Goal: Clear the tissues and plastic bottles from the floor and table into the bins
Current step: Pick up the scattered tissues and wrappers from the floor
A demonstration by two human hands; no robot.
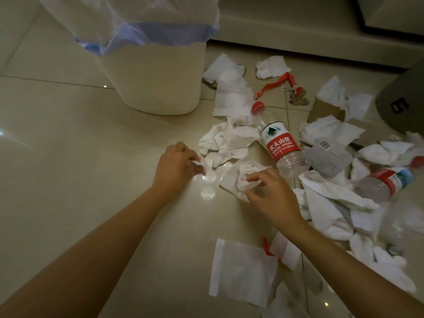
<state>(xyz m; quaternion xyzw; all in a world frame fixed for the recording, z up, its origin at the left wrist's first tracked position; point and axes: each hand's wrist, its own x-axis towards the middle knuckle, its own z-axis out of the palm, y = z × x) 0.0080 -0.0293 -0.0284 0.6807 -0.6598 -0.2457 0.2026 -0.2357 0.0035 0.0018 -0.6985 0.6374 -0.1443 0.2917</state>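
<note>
Spreading across glossy beige floor tiles (68, 145), crumpled white tissues (231, 138) surround a clear, red-labelled plastic bottle (283, 148) lying beside a pale bin (153, 83) lined with thin plastic. The left hand (177, 160) pinches a small tissue wad (199, 163); the right hand (270, 195), fingers curled, grips another crumpled tissue (246, 177).

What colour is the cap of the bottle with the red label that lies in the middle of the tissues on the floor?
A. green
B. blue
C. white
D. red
D: the bottle lies on its side among the tissues, and the cap at its far end, toward the white bin, is plainly red, like its label.
</note>
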